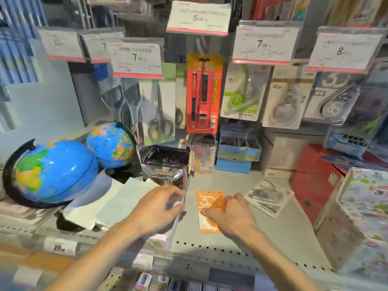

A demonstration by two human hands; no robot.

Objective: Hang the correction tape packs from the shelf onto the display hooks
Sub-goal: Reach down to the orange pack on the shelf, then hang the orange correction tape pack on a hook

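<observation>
R fingers (212, 212) curled onto orange correction tape pack (206, 201), lying flat on grey shelf (247, 234). L hand (159, 206) grips edge of open display box (180, 198). Second pack (265, 198) lies flat just R of orange one. Above: hooks w/ hung tape packs (241, 95), scissors (158, 106). Far L: globes (56, 171).

Shelf clutter we saw around the work spot

We noted two globes (56, 171) (110, 143) standing at the left, packed scissors (157, 106) and a red pen set (202, 95) hanging under price tags (136, 57), and card boxes (237, 150) behind.
</observation>
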